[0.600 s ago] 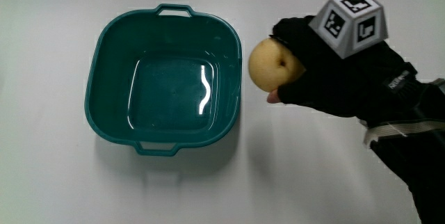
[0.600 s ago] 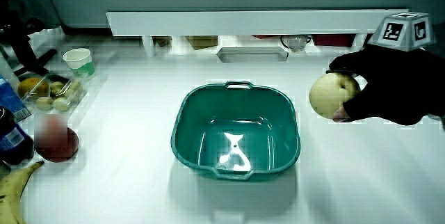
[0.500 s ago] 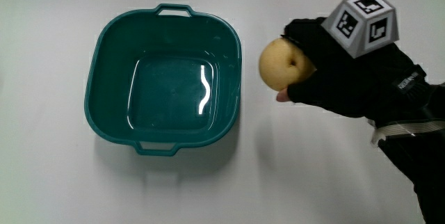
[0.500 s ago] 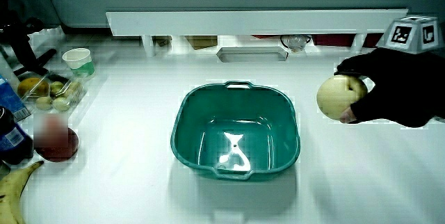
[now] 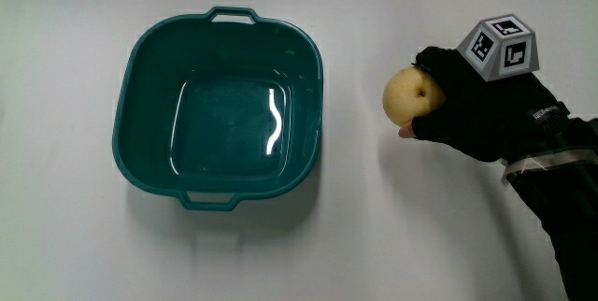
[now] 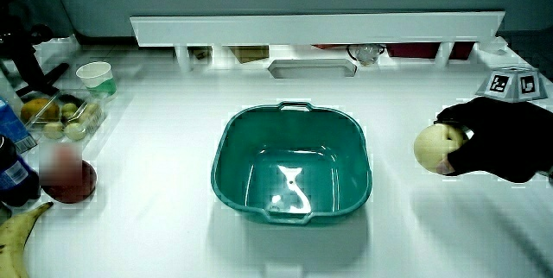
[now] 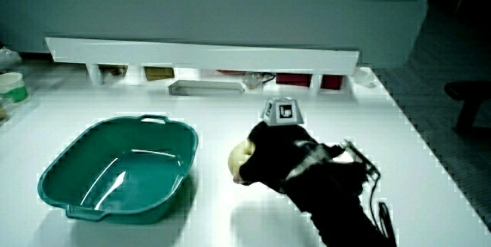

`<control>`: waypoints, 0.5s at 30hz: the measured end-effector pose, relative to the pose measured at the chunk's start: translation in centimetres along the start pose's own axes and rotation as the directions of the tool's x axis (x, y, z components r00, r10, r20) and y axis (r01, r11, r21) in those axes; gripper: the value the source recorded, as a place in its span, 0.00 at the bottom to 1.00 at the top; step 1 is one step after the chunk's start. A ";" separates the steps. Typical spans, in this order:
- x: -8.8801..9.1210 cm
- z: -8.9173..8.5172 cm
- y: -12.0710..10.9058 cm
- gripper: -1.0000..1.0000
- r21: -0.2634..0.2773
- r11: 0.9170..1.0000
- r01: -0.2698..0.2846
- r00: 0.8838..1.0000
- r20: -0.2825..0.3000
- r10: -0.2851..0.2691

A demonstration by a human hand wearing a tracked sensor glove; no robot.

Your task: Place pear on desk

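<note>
My gloved hand (image 5: 472,114) has its grip closed around a pale yellow pear (image 5: 407,95), held low over the bare white table (image 5: 374,236) beside an empty teal basin (image 5: 220,105). The pear looks firm, smooth-skinned and moderately heavy, so probably a little slippery and easily bruised. I judge that cupping its rounded body, not its stem end, suits it best. In a side view the pear (image 7: 240,157) sits close to the tabletop.

hand (image 5: 476,114) low; fingers (image 5: 432,125) curled
</note>
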 end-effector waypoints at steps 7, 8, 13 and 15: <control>0.7 -1.7 1.3 0.50 -0.047 0.999 0.022 1.000 -0.008 -0.022; 0.7 -1.9 1.4 0.50 -0.060 0.998 0.007 1.000 -0.018 -0.008; 1.1 -2.9 2.2 0.50 -0.083 0.996 0.028 0.999 -0.018 -0.030; 1.5 -3.1 2.2 0.50 -0.089 0.996 0.022 0.998 -0.058 -0.027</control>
